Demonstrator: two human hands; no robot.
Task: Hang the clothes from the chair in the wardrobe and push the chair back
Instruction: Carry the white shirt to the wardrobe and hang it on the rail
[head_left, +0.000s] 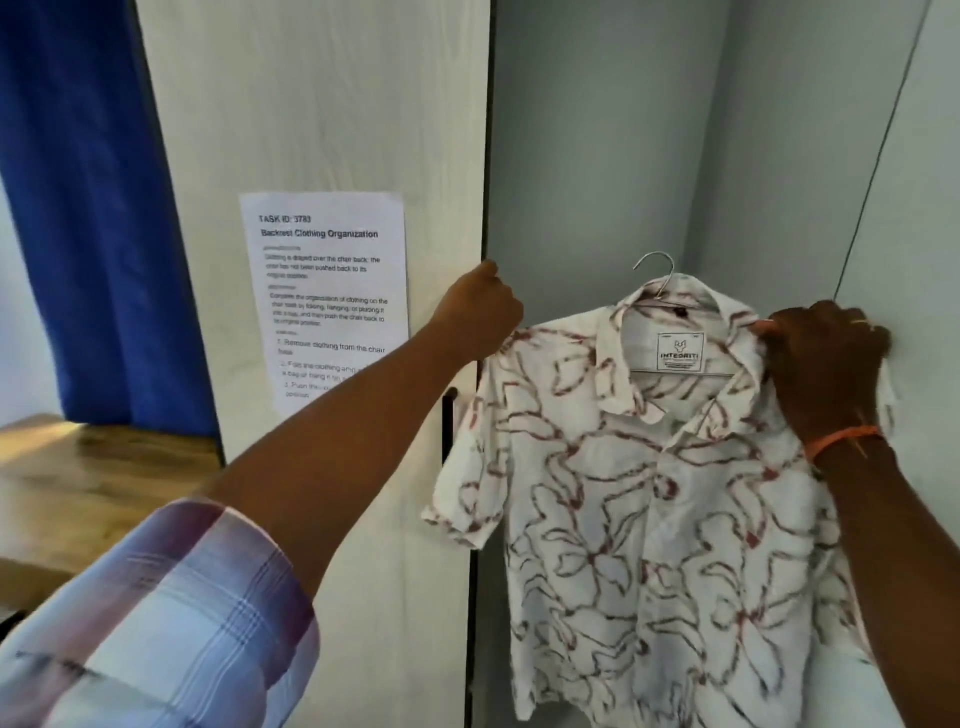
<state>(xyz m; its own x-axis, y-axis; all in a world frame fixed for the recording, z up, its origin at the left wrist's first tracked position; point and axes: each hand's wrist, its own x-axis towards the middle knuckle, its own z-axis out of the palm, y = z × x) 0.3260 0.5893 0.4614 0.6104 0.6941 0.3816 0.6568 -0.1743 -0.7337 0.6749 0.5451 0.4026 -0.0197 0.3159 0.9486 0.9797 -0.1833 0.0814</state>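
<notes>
Both hands gripped the shirt (639, 499) at its shoulders: left hand (480, 312), right hand (826, 358), fingers curled on fabric, hanger (655, 275) inside, before the open wardrobe (597, 156).

The single head-worn view faces forward, close up to the open wardrobe (597, 156) interior.

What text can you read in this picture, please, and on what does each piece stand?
"TASK ID: 3783" and "Backrest Clothing Organization": printed sheet on the wardrobe door.
Body text of the sheet: mostly too blurred to read.
"INTEGRITI": neck label of the floral shirt; smaller lines unreadable.
</notes>
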